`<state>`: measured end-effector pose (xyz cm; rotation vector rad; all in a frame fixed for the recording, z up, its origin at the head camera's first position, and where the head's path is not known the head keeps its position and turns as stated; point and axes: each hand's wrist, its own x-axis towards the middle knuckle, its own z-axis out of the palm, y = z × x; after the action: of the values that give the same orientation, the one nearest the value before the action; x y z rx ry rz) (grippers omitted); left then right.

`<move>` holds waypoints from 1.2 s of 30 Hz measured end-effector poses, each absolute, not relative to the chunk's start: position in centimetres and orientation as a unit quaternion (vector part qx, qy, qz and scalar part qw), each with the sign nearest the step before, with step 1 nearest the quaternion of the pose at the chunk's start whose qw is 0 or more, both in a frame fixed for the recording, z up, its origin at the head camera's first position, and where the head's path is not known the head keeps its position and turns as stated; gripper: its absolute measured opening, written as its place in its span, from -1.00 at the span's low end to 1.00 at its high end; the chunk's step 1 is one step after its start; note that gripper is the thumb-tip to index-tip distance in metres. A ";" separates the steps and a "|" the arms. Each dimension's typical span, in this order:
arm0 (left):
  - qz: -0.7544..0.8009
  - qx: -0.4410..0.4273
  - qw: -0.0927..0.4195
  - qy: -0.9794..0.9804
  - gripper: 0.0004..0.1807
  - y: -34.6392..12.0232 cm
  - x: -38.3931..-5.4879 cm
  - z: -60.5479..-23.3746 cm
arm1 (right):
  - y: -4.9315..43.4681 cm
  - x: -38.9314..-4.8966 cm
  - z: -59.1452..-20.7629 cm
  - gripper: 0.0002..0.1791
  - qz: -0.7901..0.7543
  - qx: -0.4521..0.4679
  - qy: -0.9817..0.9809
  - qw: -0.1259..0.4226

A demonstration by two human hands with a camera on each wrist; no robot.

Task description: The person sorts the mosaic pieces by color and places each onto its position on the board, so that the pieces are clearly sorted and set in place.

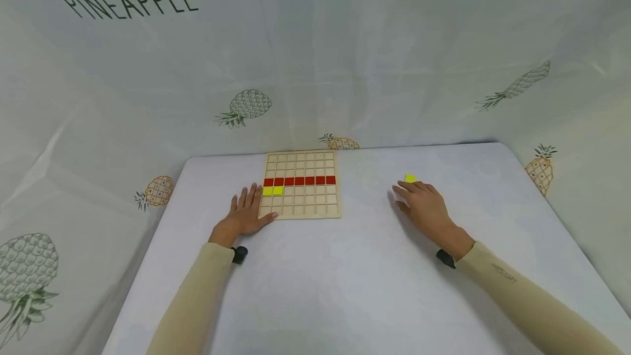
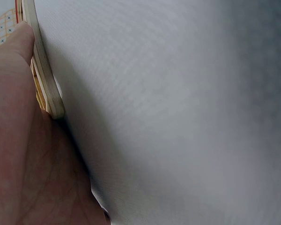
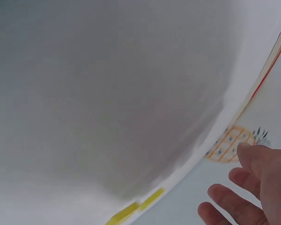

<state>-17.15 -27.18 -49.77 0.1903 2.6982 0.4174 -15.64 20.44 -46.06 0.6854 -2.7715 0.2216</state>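
Note:
A square wooden grid board (image 1: 310, 202) lies flat toward the back of the table. A row of red tiles (image 1: 299, 181) crosses it, and two yellow tiles (image 1: 273, 190) sit side by side at the left of the row below. My left hand (image 1: 245, 217) lies with spread fingers against the board's left edge, its thumb on the near left corner. My right hand (image 1: 425, 210) hovers right of the board with loosely bent fingers, holding nothing. Just beyond its fingers a yellow tile (image 1: 411, 178) shows; in the right wrist view two yellow pieces (image 3: 152, 198) lie on the table.
The white table (image 1: 315, 284) carries the board and the loose yellow pieces. A curtain (image 1: 394, 70) printed with pineapples hangs behind it and along both sides. A dark band (image 1: 240, 255) is on my left wrist, another (image 1: 446, 258) on my right.

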 end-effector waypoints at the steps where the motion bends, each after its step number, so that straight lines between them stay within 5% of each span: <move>1: 0.150 0.068 0.200 0.966 0.16 -27.2 -17.1 -49.8 | 20.9 -15.7 -46.1 -0.55 0.076 0.233 -0.960 0.138; 22: 0.152 0.065 0.199 0.966 0.14 -27.2 -16.8 -49.7 | 26.7 -16.0 -46.6 -0.42 0.057 0.178 -0.980 0.072; 36: 0.149 0.064 0.200 0.966 0.16 -27.2 -17.2 -49.9 | 26.3 -16.1 -46.7 -0.70 0.079 0.211 -0.969 0.097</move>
<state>-17.17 -27.15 -49.90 0.1777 2.7017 0.4153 -16.11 26.29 -46.69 0.6246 -2.8710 0.2353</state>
